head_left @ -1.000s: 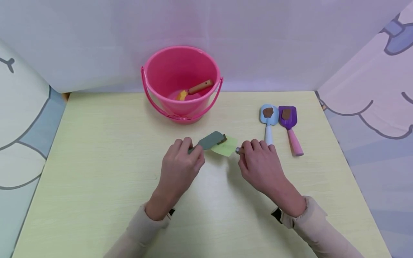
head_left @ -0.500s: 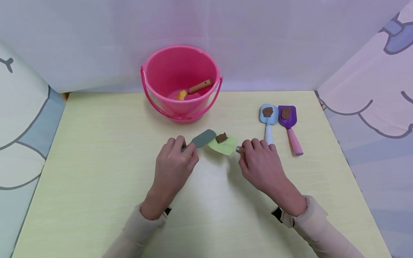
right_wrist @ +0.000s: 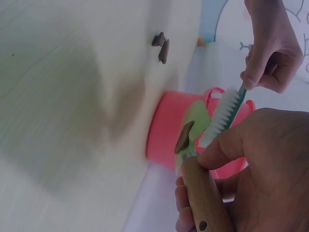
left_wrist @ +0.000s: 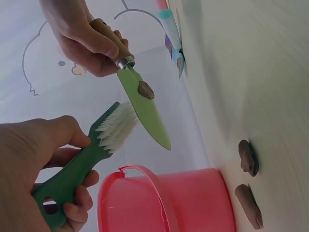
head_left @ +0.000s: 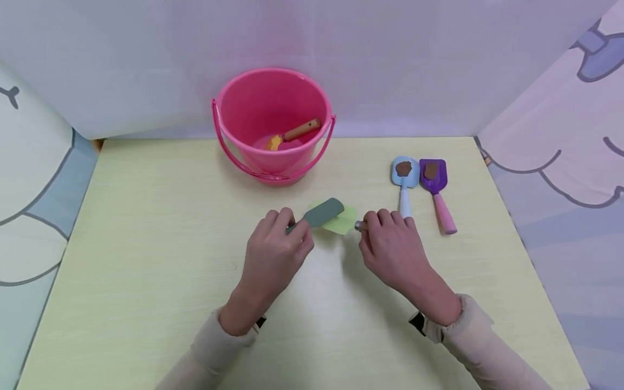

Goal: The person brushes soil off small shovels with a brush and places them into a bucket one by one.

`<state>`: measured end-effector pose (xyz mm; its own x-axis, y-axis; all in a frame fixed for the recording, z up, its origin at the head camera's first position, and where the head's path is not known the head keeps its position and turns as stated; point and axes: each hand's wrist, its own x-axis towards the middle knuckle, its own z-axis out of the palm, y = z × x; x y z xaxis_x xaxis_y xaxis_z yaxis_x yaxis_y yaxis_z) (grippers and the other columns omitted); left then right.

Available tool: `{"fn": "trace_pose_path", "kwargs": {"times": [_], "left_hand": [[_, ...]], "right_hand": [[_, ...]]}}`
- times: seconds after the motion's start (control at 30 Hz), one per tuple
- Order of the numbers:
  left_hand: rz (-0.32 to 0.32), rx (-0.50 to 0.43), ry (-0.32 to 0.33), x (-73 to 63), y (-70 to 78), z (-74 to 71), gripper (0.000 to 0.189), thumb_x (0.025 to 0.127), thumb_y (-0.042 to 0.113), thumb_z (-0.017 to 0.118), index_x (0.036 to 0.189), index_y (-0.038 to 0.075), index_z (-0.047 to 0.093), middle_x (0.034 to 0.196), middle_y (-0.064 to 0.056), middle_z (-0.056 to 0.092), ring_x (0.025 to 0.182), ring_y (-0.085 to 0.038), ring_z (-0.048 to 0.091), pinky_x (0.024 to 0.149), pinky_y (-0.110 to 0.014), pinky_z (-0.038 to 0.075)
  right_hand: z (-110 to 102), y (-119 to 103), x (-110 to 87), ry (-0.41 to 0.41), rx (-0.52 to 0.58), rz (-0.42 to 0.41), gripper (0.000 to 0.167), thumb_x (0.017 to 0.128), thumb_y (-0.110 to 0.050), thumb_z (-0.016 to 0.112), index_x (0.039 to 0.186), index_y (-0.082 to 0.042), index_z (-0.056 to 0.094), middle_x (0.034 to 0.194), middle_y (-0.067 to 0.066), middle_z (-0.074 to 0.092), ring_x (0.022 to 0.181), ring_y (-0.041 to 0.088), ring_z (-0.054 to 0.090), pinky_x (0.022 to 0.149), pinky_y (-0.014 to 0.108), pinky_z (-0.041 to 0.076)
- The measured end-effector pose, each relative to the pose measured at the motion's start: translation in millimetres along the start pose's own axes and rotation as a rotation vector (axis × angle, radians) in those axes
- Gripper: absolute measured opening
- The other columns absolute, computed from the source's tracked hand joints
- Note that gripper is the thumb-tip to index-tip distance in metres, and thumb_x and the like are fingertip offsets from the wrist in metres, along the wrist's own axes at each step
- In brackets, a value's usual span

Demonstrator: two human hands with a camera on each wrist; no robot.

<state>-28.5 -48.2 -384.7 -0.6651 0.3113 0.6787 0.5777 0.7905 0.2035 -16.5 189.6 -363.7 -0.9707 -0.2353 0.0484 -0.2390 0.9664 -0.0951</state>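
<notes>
My left hand point(head_left: 275, 254) grips a green scrubbing brush point(head_left: 323, 213) by its handle, white bristles facing down toward a trowel. That light green hand trowel point(head_left: 346, 222) has a wooden handle, held in my right hand point(head_left: 396, 252) above the table. A brown lump point(left_wrist: 146, 90) lies on the trowel blade near the metal collar, as the left wrist view shows; in the head view the brush hides it. Bristle ends come right beside the blade in both wrist views. Two more brown pieces point(left_wrist: 248, 157) lie on the table, hidden in the head view.
Behind the hands stands a pink bucket point(head_left: 275, 162) with its handle lowered to the front; a wooden-handled tool point(head_left: 301, 130) with a yellow part lies inside. To the right, a light blue shovel point(head_left: 404, 184) and a purple shovel point(head_left: 441, 179) each carry a brown lump.
The brush drew left off the trowel, baring the brown lump, then came back right over the blade and covers it now. The right hand and trowel have hardly moved.
</notes>
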Motion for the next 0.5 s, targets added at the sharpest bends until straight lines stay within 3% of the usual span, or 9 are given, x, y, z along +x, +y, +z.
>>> {"fn": "trace_pose_path", "kwargs": {"times": [0.23, 0.5], "left_hand": [[0.03, 0.038, -0.073, -0.2, 3.5, 0.9, 0.006, 0.084, 0.012, 0.075, 0.08, 0.01, 0.072, 0.082, -0.009, 0.06, 0.068, -0.02, 0.051, 0.055, -0.028, 0.045], [0.045, 0.056, -0.048, -2.0, -1.7, 5.0, 0.006, 0.083, 0.012, 0.078, 0.08, 0.01, 0.072, 0.081, -0.009, 0.059, 0.068, -0.021, 0.051, 0.054, -0.029, 0.045]], "right_hand": [[-1.4, -1.8, 0.1, -0.009, 0.001, 0.0, 0.024, 0.101, -0.026, 0.058, 0.111, -0.005, 0.062, 0.099, 0.013, 0.065, 0.086, 0.032, 0.056, 0.071, 0.04, 0.041], [-2.1, -2.6, -1.0, -0.024, 0.01, 0.004, 0.024, 0.101, -0.026, 0.058, 0.11, -0.005, 0.063, 0.097, 0.012, 0.065, 0.085, 0.03, 0.055, 0.071, 0.039, 0.04]]}}
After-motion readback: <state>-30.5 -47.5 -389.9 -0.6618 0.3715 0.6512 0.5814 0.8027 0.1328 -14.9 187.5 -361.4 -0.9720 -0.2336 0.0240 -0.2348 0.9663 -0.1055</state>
